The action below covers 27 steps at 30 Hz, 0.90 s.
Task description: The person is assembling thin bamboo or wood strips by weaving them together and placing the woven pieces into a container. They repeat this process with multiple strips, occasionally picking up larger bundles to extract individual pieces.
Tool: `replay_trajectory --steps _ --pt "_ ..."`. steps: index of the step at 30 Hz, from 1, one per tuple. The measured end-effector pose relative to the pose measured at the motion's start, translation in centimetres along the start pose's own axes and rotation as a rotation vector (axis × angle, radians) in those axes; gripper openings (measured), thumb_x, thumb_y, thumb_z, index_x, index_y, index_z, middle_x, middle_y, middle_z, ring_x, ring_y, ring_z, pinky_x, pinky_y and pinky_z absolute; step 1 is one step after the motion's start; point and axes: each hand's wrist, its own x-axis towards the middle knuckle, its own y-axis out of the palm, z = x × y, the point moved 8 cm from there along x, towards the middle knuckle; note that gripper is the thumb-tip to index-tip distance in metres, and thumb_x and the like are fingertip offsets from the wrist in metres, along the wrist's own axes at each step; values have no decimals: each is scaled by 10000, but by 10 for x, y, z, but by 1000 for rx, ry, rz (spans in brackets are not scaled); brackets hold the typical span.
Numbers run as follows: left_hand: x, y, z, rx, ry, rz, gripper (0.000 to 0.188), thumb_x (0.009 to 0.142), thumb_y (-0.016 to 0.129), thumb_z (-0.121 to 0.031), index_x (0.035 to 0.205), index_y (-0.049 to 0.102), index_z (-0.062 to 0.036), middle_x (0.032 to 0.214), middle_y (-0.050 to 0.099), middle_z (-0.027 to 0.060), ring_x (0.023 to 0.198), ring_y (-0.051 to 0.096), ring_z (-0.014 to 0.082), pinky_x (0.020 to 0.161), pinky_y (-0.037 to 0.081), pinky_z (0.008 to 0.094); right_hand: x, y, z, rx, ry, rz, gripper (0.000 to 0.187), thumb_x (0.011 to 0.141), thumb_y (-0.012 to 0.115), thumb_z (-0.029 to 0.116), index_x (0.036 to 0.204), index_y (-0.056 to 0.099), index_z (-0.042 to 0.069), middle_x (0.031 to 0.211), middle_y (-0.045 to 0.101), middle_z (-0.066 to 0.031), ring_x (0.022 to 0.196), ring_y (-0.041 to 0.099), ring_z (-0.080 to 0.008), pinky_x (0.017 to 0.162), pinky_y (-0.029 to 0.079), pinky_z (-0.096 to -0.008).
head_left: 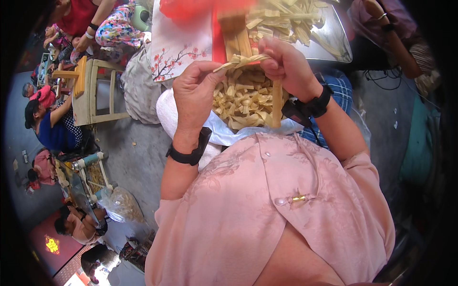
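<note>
A pale yellow flat strip (238, 61), possibly tofu skin, is stretched between my hands with a twist or knot in its middle. My left hand (194, 90) pinches one end between thumb and fingers. Closed around the other end is my right hand (286, 64), its fingertips curled. From below the right hand a flat length of the same material (276, 102) hangs down. Beneath both hands lies a heap of small knotted pieces (243, 95) in a holder with a pale plastic lining (229, 137) at my lap.
Beyond my hands, long loose strips (286, 21) lie on a metal tray (344, 55). Left of it is a white board with painted blossoms (183, 59) and a red plastic bag (183, 8). A wooden stool (83, 107) stands at left. Other people sit at left and far right.
</note>
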Motion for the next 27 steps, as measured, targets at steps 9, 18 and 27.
replay_trajectory --steps 9,18,27 --pt "-6 45 0 963 238 236 265 814 601 -12 1075 562 -33 999 584 142 909 610 348 785 500 442 4 20 -20 -360 -147 136 172 956 624 213 891 546 75 655 517 44 552 445 -24 469 321 -176" --pt "10 41 38 1053 409 276 336 830 548 9 1153 544 -84 950 596 147 815 625 367 690 518 440 -20 12 -12 -687 -188 108 260 959 601 222 834 631 -4 664 514 43 618 445 -33 527 355 -218" --pt "61 1 66 19 -184 258 169 1004 547 -188 1122 560 -68 765 544 -25 589 476 34 525 390 176 56 -5 22 -929 -446 -151 325 899 651 259 797 653 -50 619 541 -55 569 477 -110 527 390 -299"
